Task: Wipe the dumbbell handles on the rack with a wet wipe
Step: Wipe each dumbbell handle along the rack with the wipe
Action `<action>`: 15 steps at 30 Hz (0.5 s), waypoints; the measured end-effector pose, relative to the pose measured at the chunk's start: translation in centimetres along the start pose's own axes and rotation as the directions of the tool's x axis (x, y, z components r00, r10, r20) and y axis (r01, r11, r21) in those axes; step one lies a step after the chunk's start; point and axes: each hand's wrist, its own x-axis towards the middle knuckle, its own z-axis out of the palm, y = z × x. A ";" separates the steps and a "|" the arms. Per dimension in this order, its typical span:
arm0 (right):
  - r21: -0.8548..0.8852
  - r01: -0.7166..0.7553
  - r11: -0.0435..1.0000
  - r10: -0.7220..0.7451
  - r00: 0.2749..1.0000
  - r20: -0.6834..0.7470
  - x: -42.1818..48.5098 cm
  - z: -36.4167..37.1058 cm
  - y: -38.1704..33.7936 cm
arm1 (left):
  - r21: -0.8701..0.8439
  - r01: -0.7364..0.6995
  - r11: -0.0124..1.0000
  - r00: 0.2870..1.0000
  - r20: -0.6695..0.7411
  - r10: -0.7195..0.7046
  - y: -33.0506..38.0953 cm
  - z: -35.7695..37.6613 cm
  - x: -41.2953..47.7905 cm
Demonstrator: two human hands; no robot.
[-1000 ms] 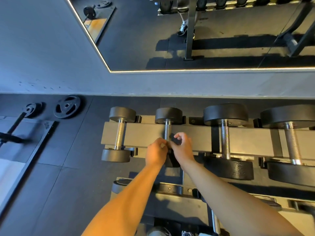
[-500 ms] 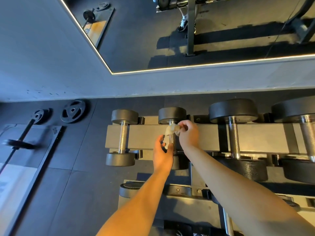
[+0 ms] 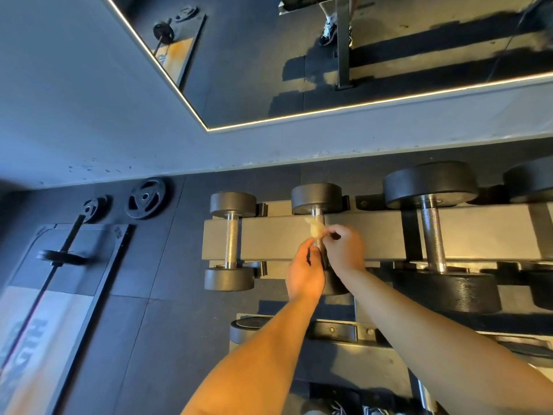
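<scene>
One dumbbell handle point(image 3: 317, 218) on the rack point(image 3: 269, 235), mid-wipe.
My left fingers point(image 3: 309, 250) curl beside it, grip I cannot tell; the wet wipe point(image 3: 315, 230), limp and light, drapes the steel; my right fingers point(image 3: 329, 236) pinch it, best bunched round the bar.

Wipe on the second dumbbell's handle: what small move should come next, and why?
Probably draw the wipe down the handle toward its near end. The right hand pinches it against the far end, close to the far weight, so the stretch nearer the person likely needs wiping next. The left hand sits beside that stretch.
</scene>
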 end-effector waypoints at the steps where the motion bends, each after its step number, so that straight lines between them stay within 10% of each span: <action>1: 0.018 0.001 1.000 -0.001 1.000 -0.025 0.8 0.0 -0.6 | -0.002 0.003 1.000 1.000 0.001 -0.003 0.0 0.0 0.0; 15: -0.023 -0.002 1.000 0.002 0.999 0.041 -0.3 0.3 0.1 | 0.052 -0.016 0.999 1.000 -0.018 0.017 -0.5 0.2 0.3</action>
